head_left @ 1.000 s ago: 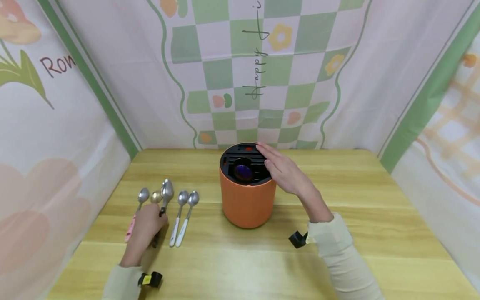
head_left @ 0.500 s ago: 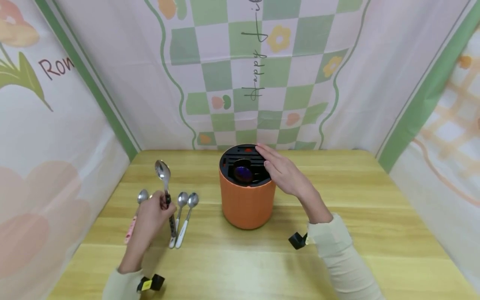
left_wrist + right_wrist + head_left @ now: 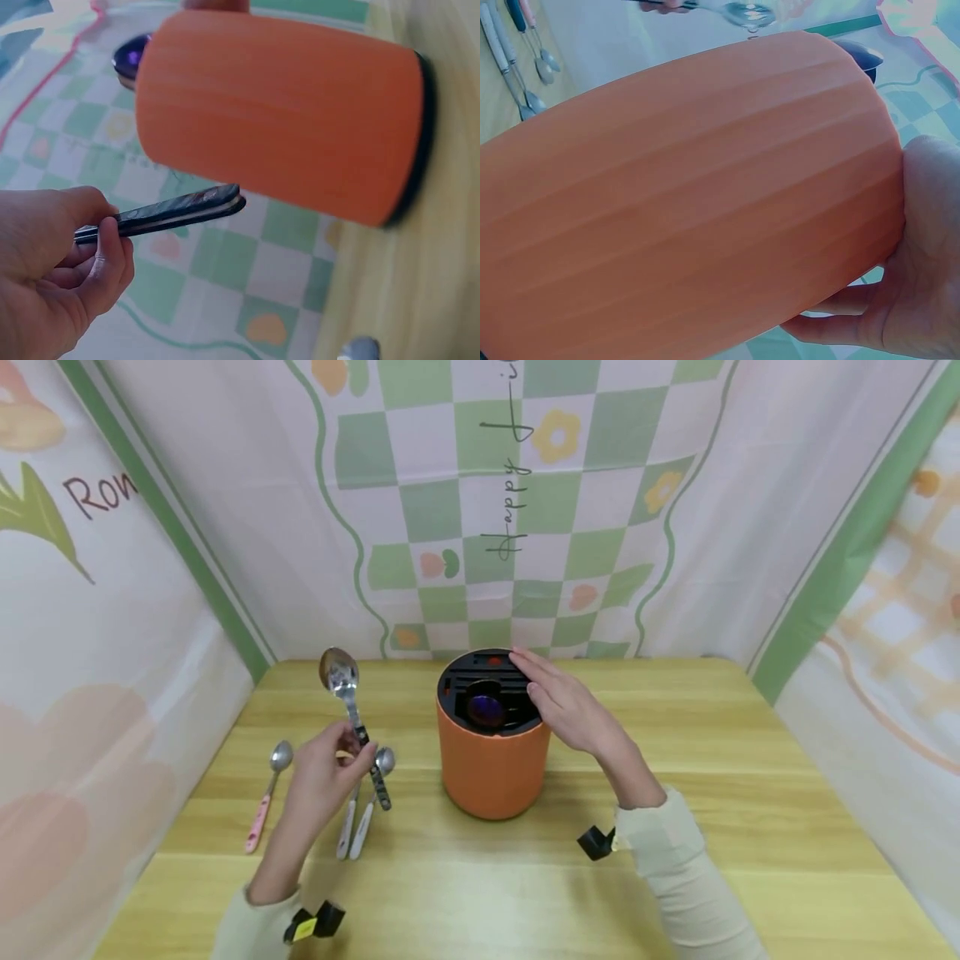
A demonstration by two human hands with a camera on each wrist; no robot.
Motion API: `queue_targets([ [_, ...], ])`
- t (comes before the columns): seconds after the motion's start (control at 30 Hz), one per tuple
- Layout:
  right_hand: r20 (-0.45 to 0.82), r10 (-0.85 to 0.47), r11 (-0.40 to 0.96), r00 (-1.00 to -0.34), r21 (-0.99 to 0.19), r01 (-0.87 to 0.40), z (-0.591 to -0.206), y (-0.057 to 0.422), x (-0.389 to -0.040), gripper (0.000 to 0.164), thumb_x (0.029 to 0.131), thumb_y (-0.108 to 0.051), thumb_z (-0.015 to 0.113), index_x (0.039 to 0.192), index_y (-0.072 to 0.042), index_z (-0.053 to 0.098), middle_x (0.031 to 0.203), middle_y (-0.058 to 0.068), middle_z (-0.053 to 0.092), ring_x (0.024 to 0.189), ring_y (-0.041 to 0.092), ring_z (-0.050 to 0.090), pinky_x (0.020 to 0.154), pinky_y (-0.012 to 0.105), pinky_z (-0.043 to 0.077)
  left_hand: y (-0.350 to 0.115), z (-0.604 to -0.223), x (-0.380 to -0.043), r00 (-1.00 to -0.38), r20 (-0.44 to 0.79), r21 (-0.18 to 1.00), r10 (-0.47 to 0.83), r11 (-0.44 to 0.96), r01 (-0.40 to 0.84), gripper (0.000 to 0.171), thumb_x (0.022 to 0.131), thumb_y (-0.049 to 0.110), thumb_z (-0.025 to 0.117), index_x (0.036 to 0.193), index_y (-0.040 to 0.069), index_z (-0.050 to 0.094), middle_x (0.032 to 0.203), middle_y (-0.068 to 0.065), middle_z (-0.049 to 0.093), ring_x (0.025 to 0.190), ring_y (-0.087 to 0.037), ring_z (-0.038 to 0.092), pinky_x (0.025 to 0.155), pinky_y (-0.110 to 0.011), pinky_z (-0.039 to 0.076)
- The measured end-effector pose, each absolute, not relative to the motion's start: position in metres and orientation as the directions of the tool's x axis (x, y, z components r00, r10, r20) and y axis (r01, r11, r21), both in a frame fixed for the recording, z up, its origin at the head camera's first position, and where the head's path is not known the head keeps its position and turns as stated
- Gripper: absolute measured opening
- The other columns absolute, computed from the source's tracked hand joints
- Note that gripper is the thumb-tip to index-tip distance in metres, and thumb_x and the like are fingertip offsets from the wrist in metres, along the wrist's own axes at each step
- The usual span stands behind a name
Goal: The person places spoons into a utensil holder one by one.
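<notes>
My left hand (image 3: 322, 772) pinches the black patterned handle of a metal spoon (image 3: 342, 675) between thumb and fingers. It is raised off the table, bowl up; the left wrist view shows the handle's end (image 3: 217, 201) near the orange utensil holder (image 3: 285, 112). My right hand (image 3: 576, 710) rests on the rim of that holder (image 3: 493, 772), its fingers straight along the black slotted top. A dark, purple-shining spoon bowl (image 3: 486, 710) sticks out of the holder. Below my left hand lie two white-handled spoons (image 3: 360, 835), partly covered.
A pink-handled spoon (image 3: 258, 822) lies at the left of the wooden table (image 3: 675, 877). Beside it, in the right wrist view, is a dark-handled spoon (image 3: 544, 73), hidden in the head view. Printed cloth (image 3: 420, 502) hangs behind and at both sides.
My left hand has picked the black-handled spoon up from the table and moved it up and to the right. My right hand stays on the holder.
</notes>
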State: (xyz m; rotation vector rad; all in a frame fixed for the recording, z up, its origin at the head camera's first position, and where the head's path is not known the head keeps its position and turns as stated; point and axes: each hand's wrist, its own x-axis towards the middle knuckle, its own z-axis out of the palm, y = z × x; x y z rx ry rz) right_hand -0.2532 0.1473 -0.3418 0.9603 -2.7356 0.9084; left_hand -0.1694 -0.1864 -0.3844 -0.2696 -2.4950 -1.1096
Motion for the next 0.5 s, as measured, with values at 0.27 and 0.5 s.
queue_targets([
  [0.27,0.274,-0.529,0.625,-0.803,-0.514,-0.587,-0.343,0.147,-0.251,0.051,0.106,-0.017,0.029,0.155,-0.003,0.031,0.165,0.012,0.024,0.152,0.032,0.024,0.123,0.052,0.024,-0.166,-0.353,-0.175,-0.861,0.499,0.672,0.097,0.584,0.455,0.013,0.094,0.011,0.066,0.099,0.000,0.063,0.089,-0.012,0.069,0.085,-0.024,0.070,0.068,-0.022,0.060],
  [0.5,0.281,-0.535,0.625,-0.797,-0.503,-0.597,-0.343,0.146,-0.252,0.051,0.106,-0.017,0.030,0.155,-0.003,0.032,0.165,0.012,0.025,0.152,0.032,0.025,0.122,0.052,0.025,-0.145,-0.323,-0.186,-0.796,0.591,0.636,0.127,0.534,0.558,0.016,0.098,0.012,0.061,0.102,-0.003,0.063,0.093,-0.014,0.068,0.082,-0.023,0.071,0.066,-0.022,0.060],
])
